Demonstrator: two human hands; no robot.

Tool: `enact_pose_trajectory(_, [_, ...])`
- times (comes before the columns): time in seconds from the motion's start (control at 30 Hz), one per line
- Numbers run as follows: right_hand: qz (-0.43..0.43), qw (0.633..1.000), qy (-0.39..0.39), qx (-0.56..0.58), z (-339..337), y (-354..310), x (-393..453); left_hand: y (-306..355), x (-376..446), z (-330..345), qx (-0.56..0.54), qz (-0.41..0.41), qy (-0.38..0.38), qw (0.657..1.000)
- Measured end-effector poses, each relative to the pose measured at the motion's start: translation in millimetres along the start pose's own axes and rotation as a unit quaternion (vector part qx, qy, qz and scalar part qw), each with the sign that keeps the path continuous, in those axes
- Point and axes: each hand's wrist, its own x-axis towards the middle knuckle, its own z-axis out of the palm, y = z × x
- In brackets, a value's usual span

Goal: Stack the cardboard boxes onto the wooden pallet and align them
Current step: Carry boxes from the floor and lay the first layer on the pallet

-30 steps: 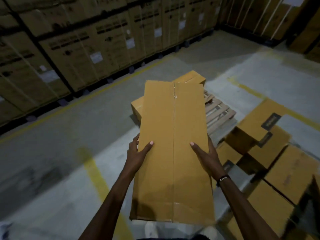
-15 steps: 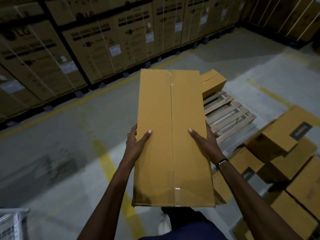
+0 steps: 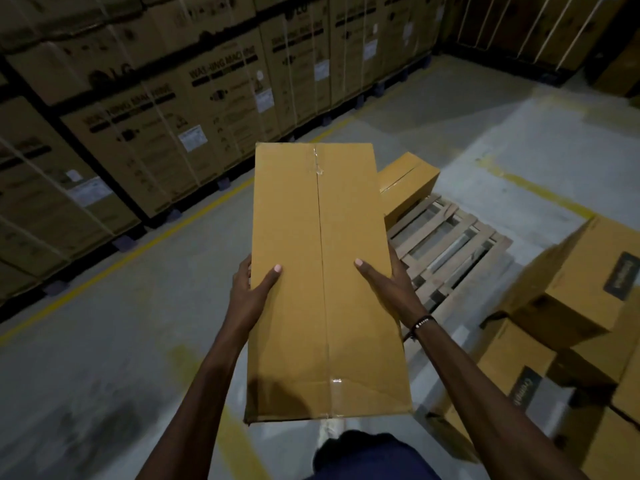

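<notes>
Currently held: long box (image 3: 322,278), left hand (image 3: 247,292) and right hand (image 3: 389,289) gripping its sides.
Hidden: box is covering the pallet's (image 3: 446,244) left part.
Fingers: lying out of sight underneath.

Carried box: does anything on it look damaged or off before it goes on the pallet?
Slightly. The carried box, held between left hand and right hand, has wrinkled, lifting tape at the far end of its top seam. The near right corner shows a diagonal crease. Nothing looks torn open.

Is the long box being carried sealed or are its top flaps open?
Sealed. The carried box has both top flaps lying flat, meeting at a centre seam with clear tape along it. Left hand and right hand grip its sides.
</notes>
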Motion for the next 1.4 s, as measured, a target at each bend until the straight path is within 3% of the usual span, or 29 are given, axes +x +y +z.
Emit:
enact_pose_trajectory(0.57, [0.043, 0.986, 0.158, 0.026, -10, -34, 185, 88, 256, 57, 0.043, 0.038, -0.144, 0.988])
enact_pose_trajectory(1.03, [0.073, 0.945, 0.314, 0.059, -3, -67, 339, 150, 492, 130, 0.063, 0.076, -0.312, 0.945])
enact_pose_trajectory(1.4, [0.098, 0.911, 0.394, 0.069, -20, -74, 395, 175, 570, 191, 0.076, 0.081, -0.376, 0.92])
